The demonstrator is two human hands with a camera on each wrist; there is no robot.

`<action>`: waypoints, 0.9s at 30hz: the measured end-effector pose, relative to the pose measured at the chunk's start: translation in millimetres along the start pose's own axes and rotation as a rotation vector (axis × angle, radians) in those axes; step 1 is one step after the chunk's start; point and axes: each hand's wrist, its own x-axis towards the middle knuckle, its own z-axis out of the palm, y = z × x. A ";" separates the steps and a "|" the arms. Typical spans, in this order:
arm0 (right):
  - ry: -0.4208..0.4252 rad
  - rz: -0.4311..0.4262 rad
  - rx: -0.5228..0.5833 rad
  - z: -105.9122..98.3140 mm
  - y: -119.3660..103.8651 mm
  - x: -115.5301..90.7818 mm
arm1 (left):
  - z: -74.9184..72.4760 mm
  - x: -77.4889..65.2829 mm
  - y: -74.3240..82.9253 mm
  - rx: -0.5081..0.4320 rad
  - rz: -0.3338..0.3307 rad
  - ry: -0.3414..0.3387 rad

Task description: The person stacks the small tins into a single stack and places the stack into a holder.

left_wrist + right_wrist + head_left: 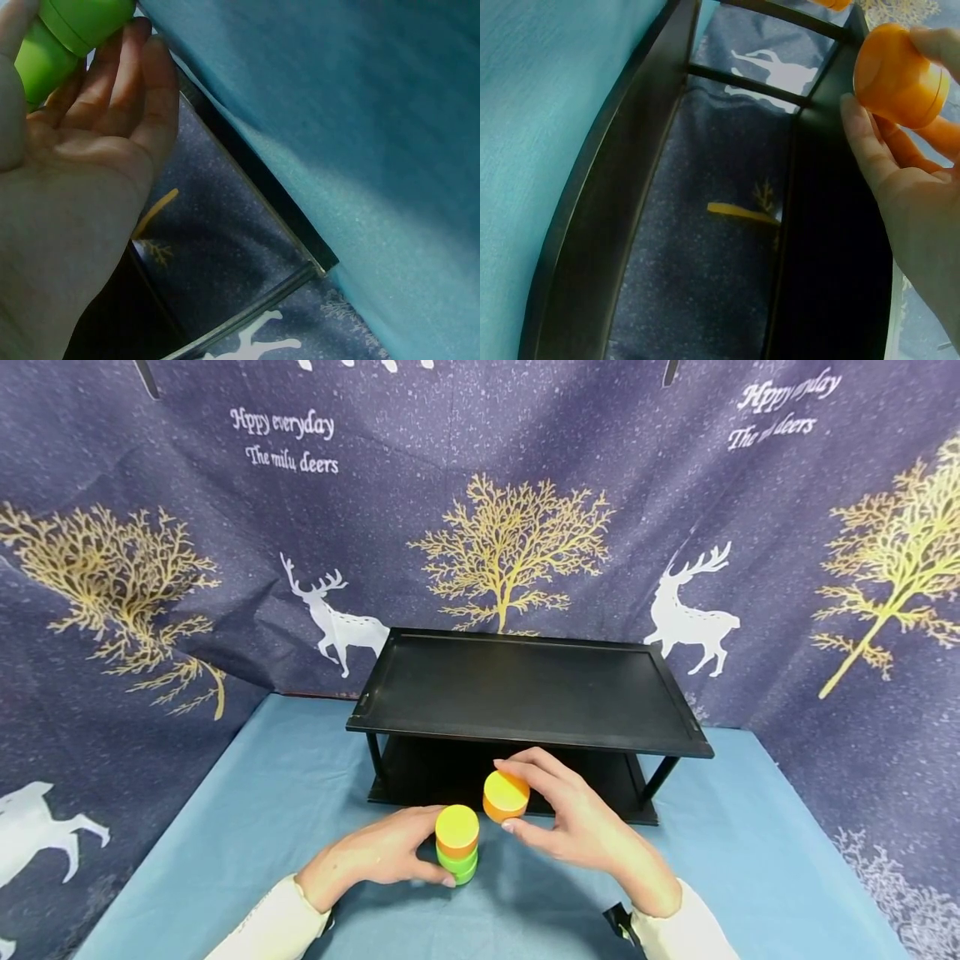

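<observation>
My left hand (401, 847) has its thumb and fingers around a short stack in front of the black rack. A green round tub (457, 864) forms the lower part, with an orange tub with a yellow top (457, 831) sitting on it. The left wrist view shows the green tub (71, 41) between thumb and fingers; its upper part is cut off. My right hand (570, 818) pinches another orange tub (505, 797), also yellow on top, just right of the stack. In the right wrist view this orange tub (900, 75) tilts between thumb and fingertips, off the table.
A black two-level rack (525, 693) stands at the back of the table, close behind both hands. Blue cloth (315, 768) covers the table. A dark curtain (450, 427) with printed deer and trees hangs behind and at the sides.
</observation>
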 end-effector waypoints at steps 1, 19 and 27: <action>-0.001 -0.001 0.002 0.3 -0.2 0.2 | 0.0 -0.1 -0.2 -0.002 0.002 -0.001; -0.009 -0.044 0.039 9.3 -5.9 6.2 | -0.1 -0.3 -0.6 -0.034 -0.006 -0.011; 0.019 -0.077 0.040 15.8 -9.7 8.4 | -0.1 0.0 -1.6 -0.030 0.010 -0.008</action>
